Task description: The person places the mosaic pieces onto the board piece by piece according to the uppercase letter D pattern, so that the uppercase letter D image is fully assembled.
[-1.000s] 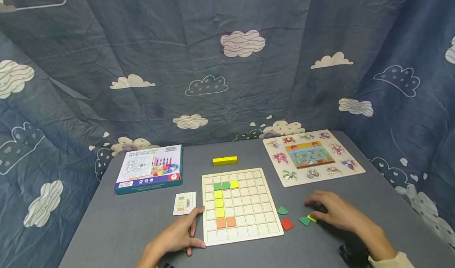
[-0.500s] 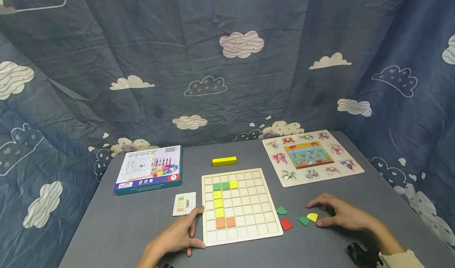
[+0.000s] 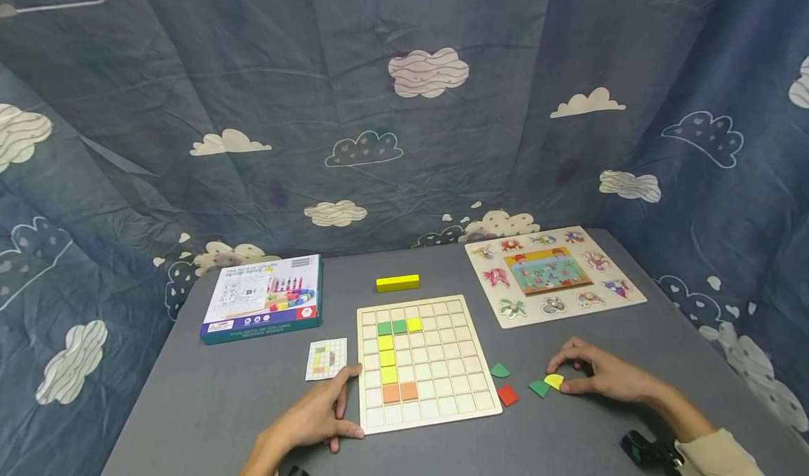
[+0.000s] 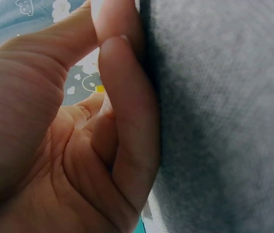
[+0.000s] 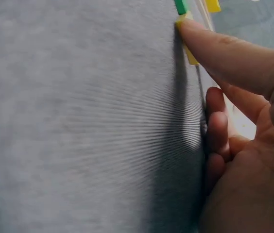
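A wooden grid board [image 3: 442, 392] lies mid-table, with green, yellow and orange square tiles in several cells. My left hand [image 3: 310, 413] rests at its left edge, index fingertip and thumb touching the frame. To the right of the board, my right hand [image 3: 609, 374] pinches a yellow rounded tile [image 3: 554, 381] between thumb and index finger, low at the table. A green rounded tile [image 3: 539, 389] lies right against it. Nearer the board are another green rounded tile [image 3: 500, 370] and a red square tile [image 3: 508, 395]. In the right wrist view, the thumb touches the yellow tile's edge [image 5: 191, 54].
A small pattern card [image 3: 326, 359] lies left of the board. Behind it is a boxed toy set [image 3: 262, 299]. A yellow bar [image 3: 397, 283] lies beyond the board, and a sea-animal puzzle board [image 3: 553, 276] at the back right. A cloud-print cloth [image 3: 360, 111] hangs behind.
My right hand drew back a little to the right of the yellow tile, then came back with thumb and index finger around it. The left hand stays at the board's edge.
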A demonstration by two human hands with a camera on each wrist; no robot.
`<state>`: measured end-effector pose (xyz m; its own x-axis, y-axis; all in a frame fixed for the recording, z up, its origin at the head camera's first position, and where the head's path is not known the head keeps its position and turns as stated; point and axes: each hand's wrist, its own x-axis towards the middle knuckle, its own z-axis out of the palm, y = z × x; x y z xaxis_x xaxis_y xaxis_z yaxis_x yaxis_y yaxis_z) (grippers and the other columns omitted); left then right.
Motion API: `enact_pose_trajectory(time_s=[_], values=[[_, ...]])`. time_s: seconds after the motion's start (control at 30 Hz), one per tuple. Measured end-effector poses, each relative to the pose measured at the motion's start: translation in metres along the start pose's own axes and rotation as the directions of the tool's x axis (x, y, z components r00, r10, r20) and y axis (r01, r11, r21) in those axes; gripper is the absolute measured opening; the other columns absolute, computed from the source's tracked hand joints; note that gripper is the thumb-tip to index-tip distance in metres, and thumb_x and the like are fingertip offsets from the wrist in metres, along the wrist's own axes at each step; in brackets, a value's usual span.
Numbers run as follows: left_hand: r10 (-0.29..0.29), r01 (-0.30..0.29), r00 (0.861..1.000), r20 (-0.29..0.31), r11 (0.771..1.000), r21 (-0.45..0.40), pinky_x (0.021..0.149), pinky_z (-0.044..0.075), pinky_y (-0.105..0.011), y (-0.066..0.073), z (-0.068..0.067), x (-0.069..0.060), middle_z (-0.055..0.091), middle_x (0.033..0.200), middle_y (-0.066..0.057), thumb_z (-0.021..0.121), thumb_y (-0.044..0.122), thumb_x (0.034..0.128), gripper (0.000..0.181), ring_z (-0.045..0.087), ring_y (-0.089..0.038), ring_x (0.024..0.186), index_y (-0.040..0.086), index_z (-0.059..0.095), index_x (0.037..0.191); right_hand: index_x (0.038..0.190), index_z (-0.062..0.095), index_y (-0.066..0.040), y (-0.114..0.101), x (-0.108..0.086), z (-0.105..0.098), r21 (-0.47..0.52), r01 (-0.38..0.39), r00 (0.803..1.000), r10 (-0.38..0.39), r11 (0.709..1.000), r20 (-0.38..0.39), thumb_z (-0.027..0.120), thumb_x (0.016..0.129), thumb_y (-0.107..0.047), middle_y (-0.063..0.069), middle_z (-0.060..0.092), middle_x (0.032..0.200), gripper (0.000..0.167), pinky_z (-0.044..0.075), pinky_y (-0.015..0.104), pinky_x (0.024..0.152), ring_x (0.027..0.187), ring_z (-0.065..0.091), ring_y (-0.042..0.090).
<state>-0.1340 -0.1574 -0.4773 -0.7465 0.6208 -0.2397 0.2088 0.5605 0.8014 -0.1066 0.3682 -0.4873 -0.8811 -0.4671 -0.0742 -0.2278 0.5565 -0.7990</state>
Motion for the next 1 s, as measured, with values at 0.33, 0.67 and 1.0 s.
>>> enact_pose_trajectory(time_s=[0.33,0.67,1.0], values=[[-0.007,0.007,1.000,0.009,1.000,-0.002,0.049,0.037,-0.022,0.000,-0.001,0.000,0.053,0.075,-0.001,0.087,0.033,0.0765,0.099,0.059,-0.009,0.044,0.004,0.031,0.152,0.104,0.067,-0.018,-0.002,-0.002,0.004,-0.042,0.002,0.999,-0.003,0.999,-0.036,0.076,0.089,-0.026,0.003,0.052,0.103,0.020,0.038,0.019,0.083,0.096,0.049,0.005],[-0.016,0.016,1.000,0.013,1.000,-0.006,0.048,0.038,-0.022,-0.001,-0.001,0.001,0.053,0.075,-0.002,0.088,0.031,0.0762,0.098,0.059,-0.008,0.044,0.004,0.032,0.152,0.096,0.060,-0.018,-0.007,-0.002,0.010,-0.111,0.086,0.987,-0.099,0.990,-0.126,0.076,0.090,-0.020,-0.007,0.058,0.092,0.017,0.041,0.026,0.069,0.082,0.052,0.009],[-0.009,0.009,1.000,0.005,1.000,-0.011,0.049,0.041,-0.023,0.000,0.000,0.000,0.053,0.076,-0.002,0.088,0.031,0.0764,0.098,0.060,-0.007,0.044,0.003,0.032,0.152,0.112,0.065,-0.013,-0.030,0.020,0.018,-0.225,0.136,0.973,-0.172,0.965,-0.151,0.066,0.098,-0.015,-0.010,0.062,0.090,0.015,0.045,0.021,0.065,0.076,0.053,-0.002]])
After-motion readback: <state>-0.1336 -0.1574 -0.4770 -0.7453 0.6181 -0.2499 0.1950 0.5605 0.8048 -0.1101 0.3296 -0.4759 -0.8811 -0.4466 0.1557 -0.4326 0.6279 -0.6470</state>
